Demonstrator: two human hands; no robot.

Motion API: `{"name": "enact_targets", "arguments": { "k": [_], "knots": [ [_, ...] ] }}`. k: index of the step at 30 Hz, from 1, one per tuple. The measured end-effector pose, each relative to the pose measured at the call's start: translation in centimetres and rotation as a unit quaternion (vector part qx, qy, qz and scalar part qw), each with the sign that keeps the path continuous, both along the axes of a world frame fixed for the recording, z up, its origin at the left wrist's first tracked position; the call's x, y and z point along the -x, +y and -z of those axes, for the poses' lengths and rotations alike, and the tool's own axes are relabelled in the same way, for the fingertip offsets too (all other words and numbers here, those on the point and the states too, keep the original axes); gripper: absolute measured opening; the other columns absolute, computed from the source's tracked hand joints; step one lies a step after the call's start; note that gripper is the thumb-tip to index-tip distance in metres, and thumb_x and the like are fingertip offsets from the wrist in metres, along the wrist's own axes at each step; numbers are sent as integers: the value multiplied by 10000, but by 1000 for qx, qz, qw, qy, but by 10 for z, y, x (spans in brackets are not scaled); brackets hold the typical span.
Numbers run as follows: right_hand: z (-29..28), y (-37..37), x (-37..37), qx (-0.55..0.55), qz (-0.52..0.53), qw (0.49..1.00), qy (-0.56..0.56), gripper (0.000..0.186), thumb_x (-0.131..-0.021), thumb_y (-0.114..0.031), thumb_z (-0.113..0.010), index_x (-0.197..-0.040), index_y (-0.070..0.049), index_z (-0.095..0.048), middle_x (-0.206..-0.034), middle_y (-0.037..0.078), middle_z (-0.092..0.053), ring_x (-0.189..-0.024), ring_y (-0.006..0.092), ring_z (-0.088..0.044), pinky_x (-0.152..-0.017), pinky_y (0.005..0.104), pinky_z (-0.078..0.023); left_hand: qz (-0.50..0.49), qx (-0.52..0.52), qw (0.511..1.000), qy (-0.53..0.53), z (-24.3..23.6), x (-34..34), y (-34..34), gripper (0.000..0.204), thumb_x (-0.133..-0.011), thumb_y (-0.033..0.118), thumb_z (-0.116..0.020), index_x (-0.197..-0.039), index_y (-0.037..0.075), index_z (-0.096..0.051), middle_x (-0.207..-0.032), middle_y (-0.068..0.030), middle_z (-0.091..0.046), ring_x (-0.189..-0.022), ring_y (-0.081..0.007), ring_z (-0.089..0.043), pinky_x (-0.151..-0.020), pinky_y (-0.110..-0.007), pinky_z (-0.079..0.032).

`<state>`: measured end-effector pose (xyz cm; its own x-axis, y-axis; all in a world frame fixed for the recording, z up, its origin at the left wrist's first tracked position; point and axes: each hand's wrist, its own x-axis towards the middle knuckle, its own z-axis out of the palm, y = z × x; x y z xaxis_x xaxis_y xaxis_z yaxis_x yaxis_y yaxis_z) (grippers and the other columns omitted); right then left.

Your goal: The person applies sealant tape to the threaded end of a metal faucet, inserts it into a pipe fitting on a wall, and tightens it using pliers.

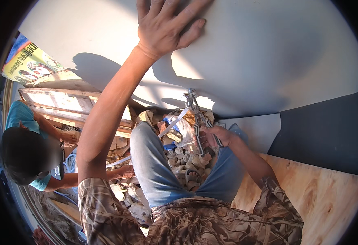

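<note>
My left hand (166, 26) spread flat on white wall (269, 53), right hand (218, 136) gripping caulk gun (197, 118), rubble (183, 159) below, another person (27, 151) at left.

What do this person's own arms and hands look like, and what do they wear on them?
Both hands are bare, without gloves: the left hand and the right hand. The forearms are bare too. Short sleeves in a brown and tan camouflage pattern cover the upper arms. No watch or rings show.
</note>
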<state>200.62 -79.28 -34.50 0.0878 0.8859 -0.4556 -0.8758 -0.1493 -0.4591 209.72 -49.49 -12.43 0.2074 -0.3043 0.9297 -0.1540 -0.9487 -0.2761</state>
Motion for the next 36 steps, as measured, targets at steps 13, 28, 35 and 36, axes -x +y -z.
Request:
{"name": "enact_targets", "arguments": {
  "k": [13, 28, 35, 36],
  "knots": [
    [-132, -20, -101, 109, -175, 916, -343, 282, -939, -190, -579, -1134, 10, -538, -1089, 186, -673, -985, 287, -678, -857, 400, -557, 26, -18, 999, -13, -15, -7, 15, 543, -904, 439, -530, -1350, 129, -543, -1482, -148, -399, -1414, -300, -275, -1176, -470, -20],
    [-252, -27, -158, -182, 30, 859, -478, 461, -915, -134, -544, -1324, 62, -462, -1046, 196, -650, -1005, 311, -639, -919, 469, -489, 137, 114, 801, 571, 160, 76, -18, 275, -912, 179, -601, -1181, 158, -654, -1028, -84, -615, -871, -297, -657, -745, -414, -551],
    [-237, -35, -158, -263, 22, 830, -491, 587, -850, -222, -619, -1322, 88, -458, -910, 228, -681, -833, 329, -687, -892, 462, -497, 178, 188, 767, 587, 159, 75, -28, 210, -892, 212, -645, -1082, 138, -695, -981, -65, -639, -805, -275, -663, -689, -396, -539],
    [-237, -35, -157, -261, 24, 828, -496, 599, -843, -231, -625, -1320, 92, -459, -899, 226, -683, -822, 330, -688, -885, 460, -499, 171, 205, 757, 596, 159, 73, -30, 193, -890, 210, -648, -1058, 132, -702, -969, -63, -642, -801, -271, -663, -680, -394, -537]
  ]
}}
